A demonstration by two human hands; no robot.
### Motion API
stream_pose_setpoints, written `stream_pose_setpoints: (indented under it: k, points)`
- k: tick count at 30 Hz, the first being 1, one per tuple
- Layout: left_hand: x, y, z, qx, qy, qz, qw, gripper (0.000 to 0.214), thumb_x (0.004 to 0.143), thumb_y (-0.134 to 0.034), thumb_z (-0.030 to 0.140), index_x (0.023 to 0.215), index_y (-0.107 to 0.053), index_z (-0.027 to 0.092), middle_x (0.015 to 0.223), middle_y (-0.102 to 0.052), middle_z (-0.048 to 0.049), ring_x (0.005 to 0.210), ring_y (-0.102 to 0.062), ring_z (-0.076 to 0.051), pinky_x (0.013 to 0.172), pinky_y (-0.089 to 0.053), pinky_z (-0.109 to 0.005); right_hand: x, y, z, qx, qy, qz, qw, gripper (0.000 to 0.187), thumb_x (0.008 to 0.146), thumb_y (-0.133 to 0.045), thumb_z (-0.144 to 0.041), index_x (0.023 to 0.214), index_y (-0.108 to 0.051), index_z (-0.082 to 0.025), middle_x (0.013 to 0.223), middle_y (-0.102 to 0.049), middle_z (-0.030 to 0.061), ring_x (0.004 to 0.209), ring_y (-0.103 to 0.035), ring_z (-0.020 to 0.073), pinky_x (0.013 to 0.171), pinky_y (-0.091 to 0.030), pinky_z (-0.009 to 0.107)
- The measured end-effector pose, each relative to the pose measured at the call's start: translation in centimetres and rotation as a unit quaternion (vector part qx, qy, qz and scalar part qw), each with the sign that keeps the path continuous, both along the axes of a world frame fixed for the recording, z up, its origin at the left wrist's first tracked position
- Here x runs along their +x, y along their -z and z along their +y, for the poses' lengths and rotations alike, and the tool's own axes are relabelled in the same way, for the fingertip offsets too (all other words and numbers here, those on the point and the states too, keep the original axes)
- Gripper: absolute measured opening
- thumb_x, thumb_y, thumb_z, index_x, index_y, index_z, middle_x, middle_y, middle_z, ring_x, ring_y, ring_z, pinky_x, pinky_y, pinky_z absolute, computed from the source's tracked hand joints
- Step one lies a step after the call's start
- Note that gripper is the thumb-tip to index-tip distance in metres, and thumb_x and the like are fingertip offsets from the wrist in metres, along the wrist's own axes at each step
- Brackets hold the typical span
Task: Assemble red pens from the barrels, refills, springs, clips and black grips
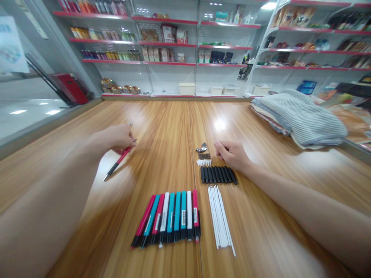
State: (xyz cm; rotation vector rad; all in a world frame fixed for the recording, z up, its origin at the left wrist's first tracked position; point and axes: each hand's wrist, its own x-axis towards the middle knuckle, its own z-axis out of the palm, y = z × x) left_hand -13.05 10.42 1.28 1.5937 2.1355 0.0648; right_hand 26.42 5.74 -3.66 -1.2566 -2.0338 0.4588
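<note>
Fingers of the left hand (118,138) bent in at the upper end of a red-and-black pen (124,157), at left, tip pointing near-left; pinch partly hidden behind the hand, can't tell if clamped. Pen resting or lifted: unclear. Right hand (233,153) curls loosely, thumb against forefinger, beside small metal parts (202,148); palm hidden. Brownish bits (204,156) too small to make out. Nearer: black tubes (218,175), white rods (219,218), row of coloured pens (170,216). Both forearms cut off by the frame.
</note>
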Motion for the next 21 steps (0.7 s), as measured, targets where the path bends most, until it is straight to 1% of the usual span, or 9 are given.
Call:
stream_pose_setpoints:
  k: [3, 6, 11, 15, 21]
  points:
    - [-1.7, 0.3, 0.0, -0.048, -0.02, 0.053, 0.997, 0.015, 0.072, -0.069, 0.019, 0.078, -0.066, 0.006, 0.056, -0.063, -0.007, 0.062, -0.063, -0.018, 0.065, -0.054, -0.031, 0.0, 0.0, 0.0, 0.001, 0.003, 0.001, 1.0, 0.052, 0.096, -0.04, -0.049, 0.062, -0.06, -0.015, 0.05, -0.051, 0.0001, 0.048, -0.045, 0.0096, 0.051, -0.03, 0.025]
    - [-2.8, 0.6, -0.2, -0.084, -0.025, 0.085, 0.993, 0.019, 0.077, -0.065, 0.023, 0.083, -0.066, 0.005, 0.066, -0.068, -0.0111, 0.064, -0.066, -0.02, 0.063, -0.054, -0.032, 0.0, 0.0, 0.0, 0.001, 0.003, 0.0, 1.0, 0.052, 0.096, -0.04, -0.048, 0.061, -0.06, -0.015, 0.05, -0.051, 0.0002, 0.048, -0.046, 0.0096, 0.051, -0.029, 0.025]
    - [-3.1, 1.0, -0.5, -0.109, -0.007, 0.139, 0.984, 0.024, 0.074, -0.067, 0.026, 0.08, -0.065, 0.003, 0.072, -0.069, -0.0163, 0.064, -0.068, -0.026, 0.06, -0.055, -0.037, -0.1, 0.0, 0.1, 0.004, 0.002, 0.001, 1.0, 0.051, 0.095, -0.041, -0.048, 0.061, -0.06, -0.015, 0.05, -0.051, 0.0001, 0.048, -0.047, 0.0097, 0.052, -0.03, 0.025]
    - [-3.1, 1.0, -0.5, -0.106, 0.012, 0.151, 0.983, 0.023, 0.077, -0.064, 0.027, 0.081, -0.064, 0.004, 0.074, -0.07, -0.0151, 0.062, -0.067, -0.024, 0.058, -0.054, -0.034, -0.1, 0.1, 0.1, 0.008, 0.005, 0.0, 1.0, 0.051, 0.095, -0.041, -0.047, 0.06, -0.06, -0.015, 0.05, -0.051, 0.0, 0.048, -0.047, 0.0097, 0.052, -0.031, 0.025]
    - [-3.6, 0.7, -0.5, -0.126, 0.011, 0.165, 0.978, 0.022, 0.076, -0.064, 0.028, 0.076, -0.065, 0.006, 0.069, -0.069, -0.0127, 0.064, -0.067, -0.022, 0.061, -0.054, -0.032, 0.0, 0.1, 0.1, 0.014, 0.005, -0.006, 1.0, 0.052, 0.095, -0.041, -0.047, 0.059, -0.059, -0.015, 0.049, -0.05, -0.0004, 0.048, -0.046, 0.0094, 0.051, -0.03, 0.025]
